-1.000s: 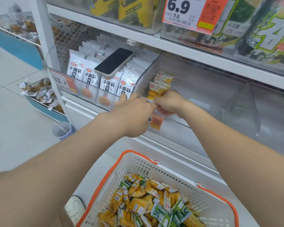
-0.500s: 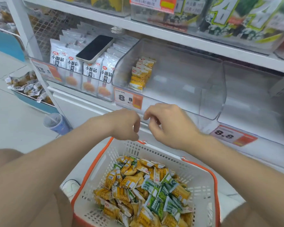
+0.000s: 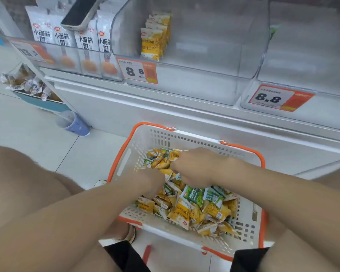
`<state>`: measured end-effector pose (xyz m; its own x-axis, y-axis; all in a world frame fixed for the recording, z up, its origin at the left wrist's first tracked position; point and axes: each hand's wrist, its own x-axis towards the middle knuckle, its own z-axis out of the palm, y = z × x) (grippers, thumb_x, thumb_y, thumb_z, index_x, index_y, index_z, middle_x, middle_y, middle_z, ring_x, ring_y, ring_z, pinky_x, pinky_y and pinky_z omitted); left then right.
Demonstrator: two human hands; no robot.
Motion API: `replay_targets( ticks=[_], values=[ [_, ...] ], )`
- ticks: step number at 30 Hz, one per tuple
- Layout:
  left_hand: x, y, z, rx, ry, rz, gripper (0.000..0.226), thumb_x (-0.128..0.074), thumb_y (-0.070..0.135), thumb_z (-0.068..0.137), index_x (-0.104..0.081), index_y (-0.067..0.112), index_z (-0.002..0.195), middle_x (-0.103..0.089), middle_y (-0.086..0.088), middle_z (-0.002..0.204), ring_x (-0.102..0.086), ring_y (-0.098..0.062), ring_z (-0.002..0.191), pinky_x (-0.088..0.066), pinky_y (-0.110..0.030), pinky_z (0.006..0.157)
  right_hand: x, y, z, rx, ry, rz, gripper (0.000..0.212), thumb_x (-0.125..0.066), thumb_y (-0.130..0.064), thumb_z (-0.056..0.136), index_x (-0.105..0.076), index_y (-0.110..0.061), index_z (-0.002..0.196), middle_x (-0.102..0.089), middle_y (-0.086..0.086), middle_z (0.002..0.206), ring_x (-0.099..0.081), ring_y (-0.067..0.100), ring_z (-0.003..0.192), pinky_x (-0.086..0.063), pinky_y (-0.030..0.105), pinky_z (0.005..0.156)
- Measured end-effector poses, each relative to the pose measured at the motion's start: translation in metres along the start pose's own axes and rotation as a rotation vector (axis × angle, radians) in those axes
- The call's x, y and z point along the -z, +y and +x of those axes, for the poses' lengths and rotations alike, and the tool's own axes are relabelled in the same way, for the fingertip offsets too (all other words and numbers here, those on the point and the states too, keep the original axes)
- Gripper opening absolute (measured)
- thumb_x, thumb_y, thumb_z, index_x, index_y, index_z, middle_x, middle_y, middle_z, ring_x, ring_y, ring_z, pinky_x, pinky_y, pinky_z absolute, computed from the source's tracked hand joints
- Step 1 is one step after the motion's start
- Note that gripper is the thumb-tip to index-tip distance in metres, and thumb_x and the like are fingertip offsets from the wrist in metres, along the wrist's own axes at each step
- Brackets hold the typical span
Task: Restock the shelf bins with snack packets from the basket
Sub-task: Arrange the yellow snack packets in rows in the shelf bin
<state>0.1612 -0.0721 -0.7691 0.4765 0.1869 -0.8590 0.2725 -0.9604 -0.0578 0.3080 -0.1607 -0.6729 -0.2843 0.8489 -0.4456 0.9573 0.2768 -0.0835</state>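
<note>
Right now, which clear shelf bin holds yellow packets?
The middle bin, with a short yellow row; left bin holds white packets, right bin shows none.

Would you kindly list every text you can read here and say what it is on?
"小面筋", "辣": white packets, left bin.
"黄味瓜子仁": yellow packets, middle bin.
"8 8": middle price tag.
"8.8": right price tag, right bin.
Too blurred: basket packets, leftmost tag.

Bright, even light — soft blur, wide-angle bending at edges
</note>
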Motion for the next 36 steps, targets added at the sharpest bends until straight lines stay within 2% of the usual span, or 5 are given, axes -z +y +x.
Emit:
replay_targets(
  ticks=[8, 20, 25, 30, 36],
  values=[
    [-0.025, 0.013, 0.006, 0.089, 0.056, 0.045, 0.026, -0.058, -0.003, 0.099, -0.061, 0.01, 0.122, -0.064, -0.009, 0.12, -0.065, -0.029, 0.111, -0.051, -0.039, 0.082, 0.001, -0.003, 0.0, 0.046, -0.016, 0.018, 0.019, -0.045, -0.009, 0.096, -0.064, -0.011, 0.099, -0.053, 0.005, 0.074, -0.047, 0.021, 0.058, -0.034, 0.031, 0.046],
    [0.038, -0.027, -0.012, -0.163, 0.339, -0.555, 0.023, -0.045, 0.009, 0.102, -0.043, 0.029, 0.09, -0.054, -0.001, 0.088, -0.047, -0.026, 0.08, -0.04, -0.04, 0.073, 0.028, 0.01, -0.008, -0.222, -0.006, 0.038, 0.018, -0.053, -0.011, 0.095, -0.048, -0.016, 0.078, -0.043, 0.001, 0.072, -0.044, 0.017, 0.055, -0.034, 0.029, 0.046],
    [0.09, -0.042, -0.053, -0.209, 0.671, -0.835, 0.01, -0.049, 0.015, 0.107, -0.049, 0.024, 0.102, -0.056, 0.006, 0.077, -0.049, -0.014, 0.066, -0.038, -0.034, 0.063, 0.042, 0.036, -0.014, -0.411, 0.187, 0.458, 0.033, -0.066, -0.036, 0.089, -0.055, -0.016, 0.113, -0.063, 0.004, 0.102, -0.058, 0.025, 0.099, -0.054, 0.039, 0.078],
    [0.122, -0.055, -0.102, -0.255, 0.954, -1.194, 0.004, -0.059, 0.025, 0.106, -0.06, 0.023, 0.102, -0.063, -0.018, 0.082, -0.062, -0.036, 0.072, -0.061, -0.055, 0.073, 0.063, 0.04, -0.017, -0.445, 0.493, 1.025, 0.03, -0.076, -0.038, 0.089, -0.063, -0.012, 0.097, -0.073, 0.012, 0.075, -0.07, 0.032, 0.071, -0.057, 0.047, 0.071],
    [0.151, -0.059, -0.146, -0.295, 0.99, -1.587, 0.046, -0.088, 0.019, 0.083, -0.065, 0.018, 0.123, -0.076, -0.006, 0.106, -0.076, -0.019, 0.093, -0.062, -0.034, 0.081, 0.083, 0.037, -0.022, -0.362, 0.979, 1.353, 0.014, -0.07, -0.025, 0.098, -0.069, -0.019, 0.111, -0.076, 0.01, 0.091, -0.072, 0.025, 0.079, -0.062, 0.046, 0.071]
  ],
)
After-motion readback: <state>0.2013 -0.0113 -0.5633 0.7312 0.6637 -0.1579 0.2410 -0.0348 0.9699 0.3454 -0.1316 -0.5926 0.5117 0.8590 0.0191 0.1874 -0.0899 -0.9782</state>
